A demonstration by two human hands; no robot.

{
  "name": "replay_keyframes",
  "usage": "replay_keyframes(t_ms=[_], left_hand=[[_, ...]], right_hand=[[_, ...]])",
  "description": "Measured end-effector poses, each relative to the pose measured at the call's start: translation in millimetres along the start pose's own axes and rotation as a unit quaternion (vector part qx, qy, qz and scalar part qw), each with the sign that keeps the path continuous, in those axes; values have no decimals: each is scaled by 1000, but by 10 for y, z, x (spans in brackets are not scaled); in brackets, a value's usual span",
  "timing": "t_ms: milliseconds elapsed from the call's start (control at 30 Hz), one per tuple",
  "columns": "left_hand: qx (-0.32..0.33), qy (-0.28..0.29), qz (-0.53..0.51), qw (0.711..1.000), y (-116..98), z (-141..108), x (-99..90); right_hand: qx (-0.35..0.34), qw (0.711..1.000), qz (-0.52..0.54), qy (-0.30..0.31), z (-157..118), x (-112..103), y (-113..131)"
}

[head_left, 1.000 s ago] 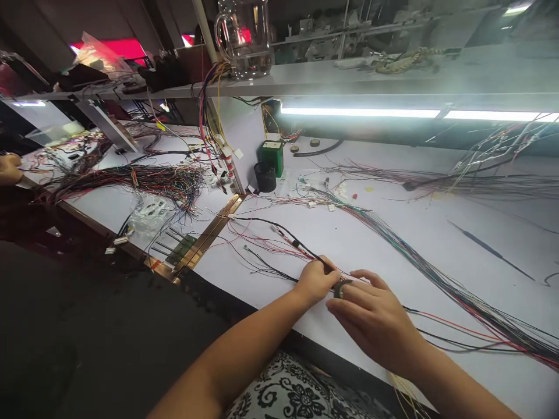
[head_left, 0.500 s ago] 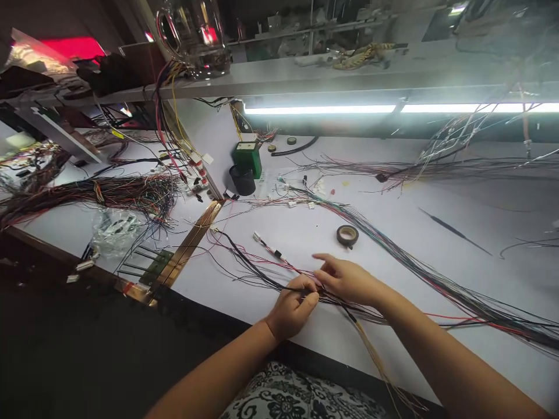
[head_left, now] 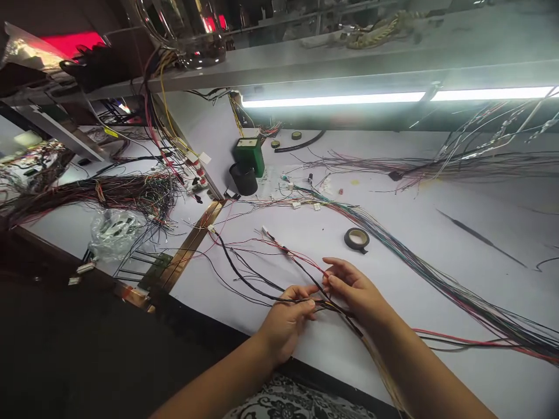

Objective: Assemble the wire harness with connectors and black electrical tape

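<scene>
My left hand (head_left: pixel 290 317) pinches a bundle of black wires (head_left: pixel 248 289) near the front edge of the white table. Just to its right, my right hand (head_left: pixel 349 288) has thumb and fingertips closed on thin red wires (head_left: pixel 308 260). A dark cable with a small connector (head_left: pixel 285 250) runs from upper left down to the spot between my hands. Below my right wrist, tan wires (head_left: pixel 379 364) hang toward the table edge. A roll of black tape (head_left: pixel 357 239) lies beyond my right hand.
A long wire bundle (head_left: pixel 406 253) crosses the table on the right. Behind stand a green box (head_left: pixel 251 156) and a black cup (head_left: pixel 243 179). At right lies a thin dark tool (head_left: pixel 476 234). Left are a plastic bag (head_left: pixel 114 233), a metal-pronged rack (head_left: pixel 152 270) and heaped wires (head_left: pixel 87 195).
My right hand has closed on the red wires, which are now lifted. The dark cable with the connector has shifted, and the view has moved slightly.
</scene>
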State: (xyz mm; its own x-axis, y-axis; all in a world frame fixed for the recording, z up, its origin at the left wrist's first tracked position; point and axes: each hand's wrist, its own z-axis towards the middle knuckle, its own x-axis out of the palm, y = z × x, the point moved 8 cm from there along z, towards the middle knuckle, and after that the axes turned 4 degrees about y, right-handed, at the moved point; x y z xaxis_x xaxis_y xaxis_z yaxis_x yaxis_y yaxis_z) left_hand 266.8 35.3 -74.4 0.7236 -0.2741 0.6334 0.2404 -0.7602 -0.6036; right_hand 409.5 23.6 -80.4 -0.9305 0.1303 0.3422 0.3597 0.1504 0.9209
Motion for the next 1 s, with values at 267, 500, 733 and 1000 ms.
replay_keyframes(t_ms=[267, 500, 733, 1000], left_hand=[[-26, -41, -61, 997, 2, 66, -23], [83, -115, -95, 985, -503, 53, -332], [135, -49, -77, 987, -912, -83, -296], [150, -164, -150, 963, -854, 37, -527]], right_hand=[[12, 998, -40, 57, -121, 64, 8], [59, 949, -310, 16, 31, 216, 122], [-30, 995, 57, -81, -22, 2, -27], [-102, 956, 256, -96, -56, -122, 60]])
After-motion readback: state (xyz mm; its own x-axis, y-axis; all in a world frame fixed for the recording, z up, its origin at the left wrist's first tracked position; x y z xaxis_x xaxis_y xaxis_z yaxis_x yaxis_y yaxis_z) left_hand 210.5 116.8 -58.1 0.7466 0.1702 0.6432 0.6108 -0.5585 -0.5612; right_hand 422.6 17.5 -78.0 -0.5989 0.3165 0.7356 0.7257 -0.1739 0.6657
